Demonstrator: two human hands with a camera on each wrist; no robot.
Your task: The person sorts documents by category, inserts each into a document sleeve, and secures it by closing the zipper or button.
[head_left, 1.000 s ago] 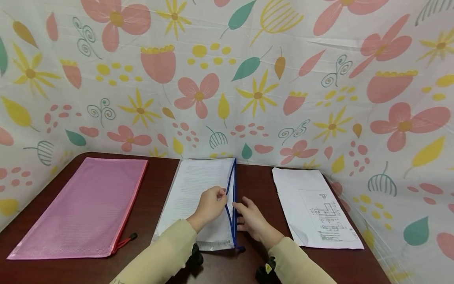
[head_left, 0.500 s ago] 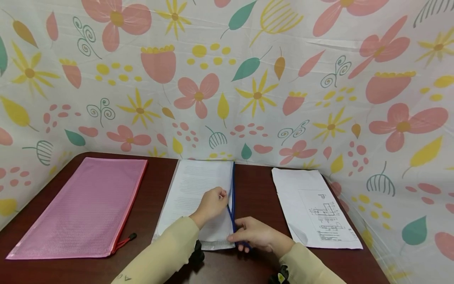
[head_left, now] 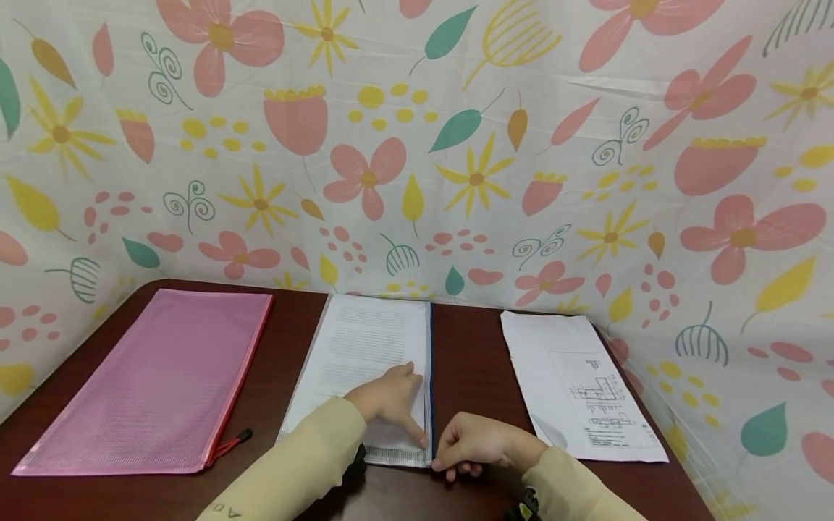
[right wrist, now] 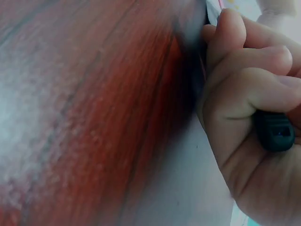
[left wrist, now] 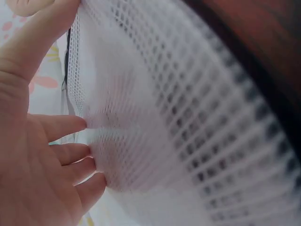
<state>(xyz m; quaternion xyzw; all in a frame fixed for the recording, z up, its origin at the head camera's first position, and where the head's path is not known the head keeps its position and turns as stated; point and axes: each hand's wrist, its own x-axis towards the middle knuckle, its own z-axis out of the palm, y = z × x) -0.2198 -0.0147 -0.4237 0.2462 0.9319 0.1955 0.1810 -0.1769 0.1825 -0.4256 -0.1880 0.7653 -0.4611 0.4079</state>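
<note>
A clear mesh zipper folder (head_left: 365,336) with a blue zipper edge lies in the middle of the table, printed paper visible inside. My left hand (head_left: 394,398) rests on its lower right part, thumb and fingers spread. The left wrist view shows those fingertips touching the white mesh (left wrist: 141,94). At the folder's near right corner, my right hand (head_left: 478,440) has its fingers curled round the zipper pull. Its black end (right wrist: 275,134) pokes out beneath the curled fingers in the right wrist view. The slider itself is hidden by the hand.
A pink mesh zipper folder (head_left: 156,376) with a red zipper and black-tipped pull (head_left: 234,438) lies at left. On the right are white sheets (head_left: 541,362) with a printed diagram. A flowered curtain (head_left: 417,145) hangs behind the dark wooden table (head_left: 465,347).
The gap along the blue zipper has closed up. My right hand has moved down to the folder's near corner. My left hand has gone from curled fingers to spread on the folder.
</note>
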